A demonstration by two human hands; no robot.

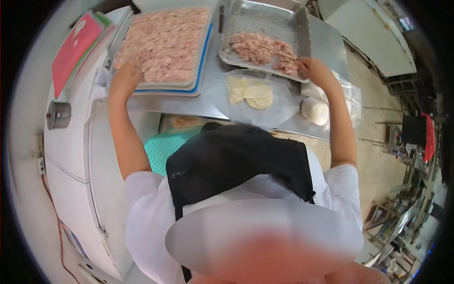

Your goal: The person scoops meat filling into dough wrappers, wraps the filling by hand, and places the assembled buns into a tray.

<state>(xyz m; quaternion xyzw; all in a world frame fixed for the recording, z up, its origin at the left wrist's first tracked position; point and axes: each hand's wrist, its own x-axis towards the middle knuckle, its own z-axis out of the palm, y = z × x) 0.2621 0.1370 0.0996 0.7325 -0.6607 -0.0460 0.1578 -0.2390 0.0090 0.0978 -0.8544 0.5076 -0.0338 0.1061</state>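
My left hand [125, 78] is at the near left corner of a tray [195, 78] covered with rows of small pale pink meat dumplings [165, 40]. Its fingertips blend into the dumplings, so any held piece is hidden. Over the near right rim of a deep metal pan [265, 20], my right hand [314, 72] is closed on what looks like a thin stick tool, its tip toward the minced meat [255, 48]. Round, thin dough wrappers [257, 96] lie on clear plastic between the two hands, close to the table's front edge.
A white wrapped bundle [315, 111] lies by the plastic bags at right. The metal table [210, 102] ends close to my apron. Below it is a green perforated basket [158, 149]. On the white appliance at left stand a metal cup [58, 115] and a red board [75, 52].
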